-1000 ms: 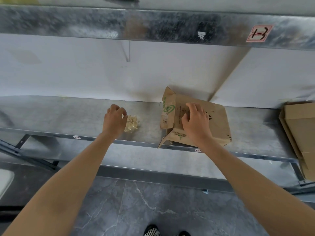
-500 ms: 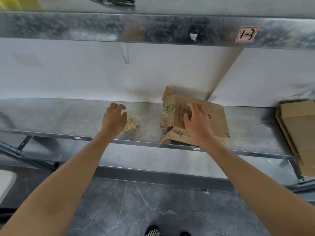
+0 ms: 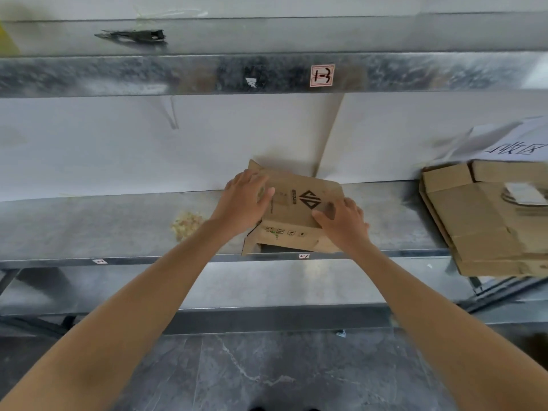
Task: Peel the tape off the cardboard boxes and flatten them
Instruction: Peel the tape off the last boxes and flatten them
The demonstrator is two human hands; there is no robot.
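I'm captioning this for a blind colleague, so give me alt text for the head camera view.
A person's left hand and right hand rest on a brown cardboard box lying on a metal shelf. A pale crumpled wad lies to its left; flattened cardboard is stacked to its right.

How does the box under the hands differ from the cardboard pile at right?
The box is smaller than the pile. The left hand and right hand rest on the box; the pile is untouched. The box's near end gapes; the pile lies flat. Both are brown cardboard on one shelf.
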